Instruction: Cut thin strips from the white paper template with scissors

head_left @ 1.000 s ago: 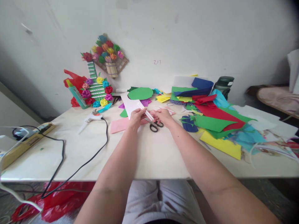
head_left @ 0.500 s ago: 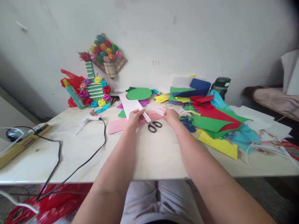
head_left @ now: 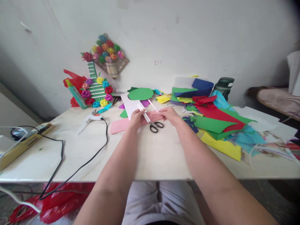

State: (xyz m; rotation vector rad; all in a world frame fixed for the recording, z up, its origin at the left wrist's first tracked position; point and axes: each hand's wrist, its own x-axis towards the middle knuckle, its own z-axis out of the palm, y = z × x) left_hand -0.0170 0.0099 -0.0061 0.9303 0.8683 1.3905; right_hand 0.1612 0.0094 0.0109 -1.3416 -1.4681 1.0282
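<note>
Pinching one white strip (head_left: 152, 105), the right hand (head_left: 170, 115) faces the left hand (head_left: 136, 117), closed on two cut strips (head_left: 144, 114); scissors (head_left: 156, 126) lie aside.

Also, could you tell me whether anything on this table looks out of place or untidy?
Nothing looks damaged. The glue gun lies on its side, its black cord trailing over the front edge of the table. Coloured paper sprawls in a loose heap right of the right hand, and a red plastic bag lies on the floor.
</note>
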